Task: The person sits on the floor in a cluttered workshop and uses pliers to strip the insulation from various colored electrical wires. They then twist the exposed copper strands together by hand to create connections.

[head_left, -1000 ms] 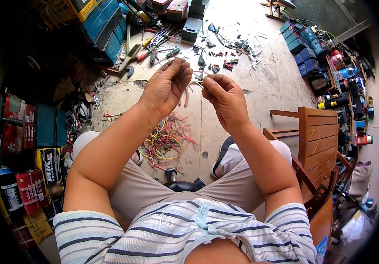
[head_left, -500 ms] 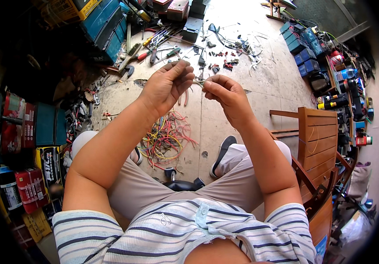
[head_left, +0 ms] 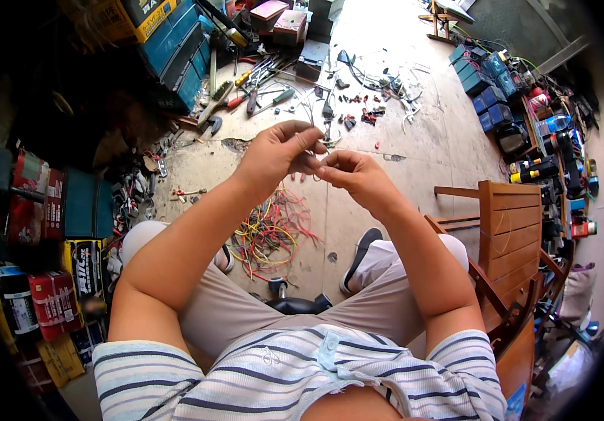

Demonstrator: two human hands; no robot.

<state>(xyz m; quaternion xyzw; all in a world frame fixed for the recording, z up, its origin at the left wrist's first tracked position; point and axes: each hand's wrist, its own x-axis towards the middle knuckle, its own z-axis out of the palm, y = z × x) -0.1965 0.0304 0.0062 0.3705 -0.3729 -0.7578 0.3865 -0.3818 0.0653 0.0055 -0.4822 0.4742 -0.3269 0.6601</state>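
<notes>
Both hands meet in front of me above the floor, fingertips nearly touching. My left hand (head_left: 281, 153) is closed, thumb against its bent fingers, on a thin wire (head_left: 316, 177). My right hand (head_left: 359, 175) pinches the same wire between thumb and forefinger. Most of the wire is covered by the fingers; only a short curved bit shows below them. On the floor below, between my feet, lies a tangled heap of red, yellow and black wires (head_left: 270, 238).
Beyond my hands lie a green-handled screwdriver (head_left: 282, 97), other tools, small red and black scraps (head_left: 368, 114) and cut wires. Stacked boxes (head_left: 52, 302) line the left. A wooden folding chair (head_left: 512, 224) stands right, near blue batteries (head_left: 488, 102).
Both hands have come down toward me and closer together. The stretch of wire seen between them is now mostly hidden by the fingers. The view has shifted slightly.
</notes>
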